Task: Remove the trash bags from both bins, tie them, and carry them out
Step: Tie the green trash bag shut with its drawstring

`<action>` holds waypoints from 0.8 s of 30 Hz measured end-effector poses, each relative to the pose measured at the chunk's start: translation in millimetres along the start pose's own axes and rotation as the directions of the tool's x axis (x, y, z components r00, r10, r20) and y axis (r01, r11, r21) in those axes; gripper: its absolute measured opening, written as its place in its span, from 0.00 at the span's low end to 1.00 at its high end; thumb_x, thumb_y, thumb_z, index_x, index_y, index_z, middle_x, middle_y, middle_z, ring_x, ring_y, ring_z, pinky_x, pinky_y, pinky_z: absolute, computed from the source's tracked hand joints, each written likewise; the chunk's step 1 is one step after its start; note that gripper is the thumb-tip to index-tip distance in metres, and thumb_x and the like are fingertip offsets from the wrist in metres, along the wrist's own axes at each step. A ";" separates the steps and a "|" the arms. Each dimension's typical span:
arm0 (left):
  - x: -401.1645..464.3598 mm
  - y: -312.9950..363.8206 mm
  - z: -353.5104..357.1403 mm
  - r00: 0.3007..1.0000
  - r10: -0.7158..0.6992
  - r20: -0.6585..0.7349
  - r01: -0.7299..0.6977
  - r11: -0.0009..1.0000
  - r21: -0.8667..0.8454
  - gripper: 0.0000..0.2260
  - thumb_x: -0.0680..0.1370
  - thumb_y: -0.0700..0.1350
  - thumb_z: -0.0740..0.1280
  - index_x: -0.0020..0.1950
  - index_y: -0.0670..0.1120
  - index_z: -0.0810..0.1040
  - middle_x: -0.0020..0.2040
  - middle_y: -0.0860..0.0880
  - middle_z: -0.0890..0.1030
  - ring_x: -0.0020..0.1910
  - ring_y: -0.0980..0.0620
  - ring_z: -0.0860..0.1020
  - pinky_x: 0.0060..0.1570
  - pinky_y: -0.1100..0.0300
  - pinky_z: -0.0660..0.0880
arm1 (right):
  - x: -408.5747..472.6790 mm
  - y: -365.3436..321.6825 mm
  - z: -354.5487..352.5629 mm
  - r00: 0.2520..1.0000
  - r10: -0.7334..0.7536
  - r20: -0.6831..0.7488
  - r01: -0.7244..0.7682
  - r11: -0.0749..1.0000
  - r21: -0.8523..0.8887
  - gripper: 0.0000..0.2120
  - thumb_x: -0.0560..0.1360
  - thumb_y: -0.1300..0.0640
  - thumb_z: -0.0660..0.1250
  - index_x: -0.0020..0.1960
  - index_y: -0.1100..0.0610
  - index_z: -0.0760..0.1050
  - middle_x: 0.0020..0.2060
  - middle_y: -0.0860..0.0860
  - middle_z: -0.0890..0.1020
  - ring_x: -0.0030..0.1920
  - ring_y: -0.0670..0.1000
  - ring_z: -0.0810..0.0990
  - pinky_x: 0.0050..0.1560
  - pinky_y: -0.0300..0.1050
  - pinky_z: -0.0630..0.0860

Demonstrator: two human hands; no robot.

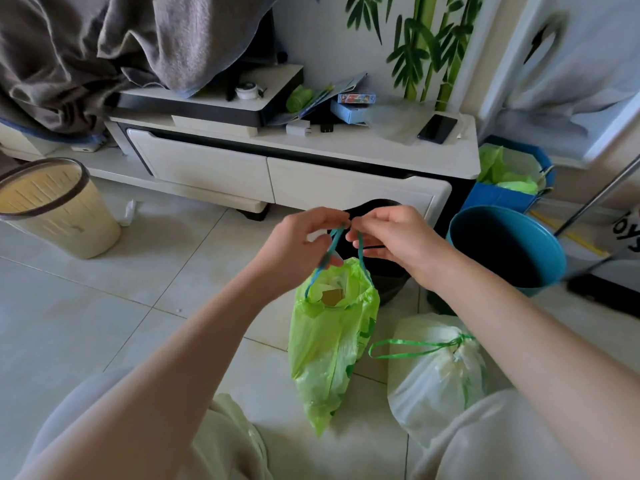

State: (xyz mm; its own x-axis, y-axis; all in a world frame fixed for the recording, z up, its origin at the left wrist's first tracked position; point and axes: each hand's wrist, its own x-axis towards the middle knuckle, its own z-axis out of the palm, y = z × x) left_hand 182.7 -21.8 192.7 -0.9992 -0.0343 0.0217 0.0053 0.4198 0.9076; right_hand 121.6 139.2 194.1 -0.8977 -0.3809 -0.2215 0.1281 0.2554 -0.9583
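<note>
While the green bag hangs, left hand and right hand pinch its drawstrings

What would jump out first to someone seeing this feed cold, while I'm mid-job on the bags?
Dead centre, the left hand and right hand pinch the blue drawstring of a bright green trash bag hanging open-mouthed above the tile floor. Just right of it a white bag sits on the floor, its green drawstring already pulled tight. Two unlined bins flank the scene: a cream bin at far left, a blue bin at right.
</note>
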 end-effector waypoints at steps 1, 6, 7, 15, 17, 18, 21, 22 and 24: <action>0.1 -0.8 3.0 1.000 0.008 0.017 -0.009 1.000 0.028 0.21 0.77 0.31 0.57 0.62 0.52 0.76 0.60 0.54 0.80 0.38 0.50 0.85 0.46 0.54 0.82 | 0.1 1.3 0.6 1.000 0.011 0.011 -0.011 1.000 -0.008 0.06 0.75 0.57 0.69 0.41 0.58 0.81 0.43 0.55 0.84 0.44 0.50 0.81 0.56 0.51 0.79; 4.0 -0.3 9.9 0.994 0.074 0.079 -0.078 0.996 0.038 0.26 0.75 0.30 0.58 0.68 0.53 0.73 0.63 0.55 0.79 0.56 0.55 0.81 0.54 0.57 0.79 | -2.1 5.4 2.9 0.995 0.078 0.064 -0.080 0.996 0.027 0.08 0.73 0.59 0.72 0.51 0.60 0.79 0.45 0.55 0.83 0.46 0.53 0.82 0.52 0.47 0.79; 4.4 0.0 10.9 0.994 0.086 0.075 -0.089 0.995 0.048 0.26 0.75 0.30 0.58 0.68 0.52 0.73 0.62 0.56 0.79 0.55 0.56 0.81 0.55 0.57 0.78 | -2.6 5.5 2.8 0.994 0.087 0.065 -0.090 0.995 0.033 0.08 0.73 0.59 0.71 0.51 0.59 0.79 0.44 0.55 0.83 0.46 0.53 0.82 0.52 0.47 0.78; 11.6 -23.6 15.8 0.999 0.027 0.018 -0.032 0.935 0.353 0.28 0.70 0.36 0.69 0.69 0.50 0.70 0.64 0.52 0.75 0.62 0.53 0.75 0.60 0.60 0.71 | -6.4 1.3 -4.9 0.994 -0.077 -0.080 0.061 0.980 -0.189 0.09 0.70 0.56 0.71 0.43 0.62 0.81 0.46 0.62 0.84 0.42 0.54 0.79 0.45 0.48 0.75; 9.2 -39.8 28.8 0.971 -0.107 0.213 0.011 0.914 0.406 0.37 0.70 0.43 0.74 0.76 0.50 0.61 0.72 0.49 0.68 0.70 0.50 0.67 0.64 0.63 0.62 | -7.5 3.1 -5.4 0.987 -0.144 -0.071 0.120 0.955 -0.270 0.10 0.68 0.53 0.71 0.42 0.60 0.81 0.43 0.62 0.84 0.44 0.59 0.82 0.50 0.53 0.78; 8.6 -47.2 37.4 0.955 -0.140 0.263 0.022 0.914 0.406 0.40 0.69 0.46 0.76 0.76 0.50 0.59 0.73 0.49 0.66 0.71 0.50 0.65 0.64 0.63 0.61 | -8.9 3.3 -5.1 0.984 -0.167 -0.058 0.143 0.944 -0.299 0.09 0.67 0.53 0.71 0.41 0.59 0.81 0.42 0.60 0.85 0.46 0.59 0.83 0.53 0.54 0.78; 12.1 -63.5 63.5 0.967 -0.130 0.219 0.049 0.939 0.341 0.34 0.68 0.51 0.76 0.72 0.52 0.67 0.69 0.49 0.70 0.67 0.48 0.69 0.65 0.57 0.67 | -12.4 3.6 -0.6 0.977 -0.211 -0.020 0.193 0.927 -0.321 0.07 0.68 0.54 0.70 0.41 0.58 0.81 0.41 0.56 0.86 0.47 0.57 0.84 0.55 0.57 0.78; 12.4 -65.7 71.5 0.979 -0.117 0.166 0.057 0.943 0.329 0.29 0.68 0.51 0.76 0.67 0.52 0.72 0.64 0.50 0.73 0.64 0.48 0.71 0.63 0.54 0.69 | -14.0 3.5 1.3 0.977 -0.215 -0.009 0.200 0.924 -0.325 0.06 0.69 0.55 0.70 0.41 0.58 0.81 0.41 0.56 0.86 0.47 0.56 0.84 0.55 0.57 0.78; 11.3 -66.6 86.3 0.993 -0.089 0.078 0.061 0.947 0.314 0.20 0.69 0.49 0.75 0.58 0.52 0.75 0.56 0.51 0.74 0.58 0.49 0.73 0.61 0.51 0.70 | -16.7 5.3 5.3 0.974 -0.227 0.008 0.216 0.914 -0.344 0.05 0.72 0.57 0.69 0.41 0.58 0.80 0.40 0.54 0.86 0.46 0.53 0.84 0.54 0.55 0.79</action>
State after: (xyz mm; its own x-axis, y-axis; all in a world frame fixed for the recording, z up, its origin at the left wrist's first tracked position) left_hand 167.6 28.1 96.3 -0.9957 -0.0004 -0.0926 -0.0681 0.6807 0.7294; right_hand 139.5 142.2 191.8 -0.8998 -0.4362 0.0005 -0.2220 0.4570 -0.8613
